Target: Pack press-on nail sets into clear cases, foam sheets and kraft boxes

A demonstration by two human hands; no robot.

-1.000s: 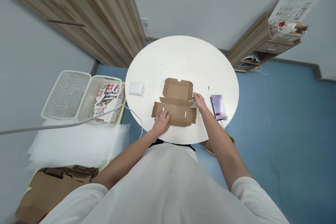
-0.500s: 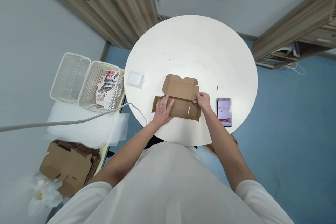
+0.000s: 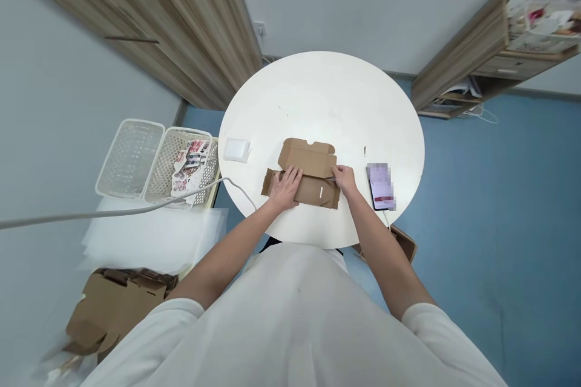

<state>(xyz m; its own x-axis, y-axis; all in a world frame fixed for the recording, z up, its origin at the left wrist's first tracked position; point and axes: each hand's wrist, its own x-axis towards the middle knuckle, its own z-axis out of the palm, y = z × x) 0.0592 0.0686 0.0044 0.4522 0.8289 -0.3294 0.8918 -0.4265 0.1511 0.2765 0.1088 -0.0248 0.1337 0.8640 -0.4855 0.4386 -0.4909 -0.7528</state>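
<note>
A brown cardboard box [image 3: 311,160], partly folded, lies near the front of the round white table [image 3: 331,109], its lid panel spread out on the far side. My left hand [image 3: 285,189] rests with fingers stretched over the box's left half, the fingertips at the fold between the panels. At the right end of that fold, my right hand [image 3: 345,179] is closed in a pinch on the box's edge. A pale strip shows beside the right fingertips, too small to make out.
Right of the box lies a phone [image 3: 380,186]; a small white packet stack [image 3: 236,149] sits at the left edge. Further left are white plastic baskets [image 3: 157,160], one holding printed packets, translucent sheets [image 3: 145,236] and flat cardboard boxes [image 3: 118,308]. A grey cable [image 3: 113,212] crosses in front.
The head view has shifted, so the table sits lower and more of the right shelf shows. Both hands keep nearly the same places on the box; the left one lies slightly closer to the fold.
</note>
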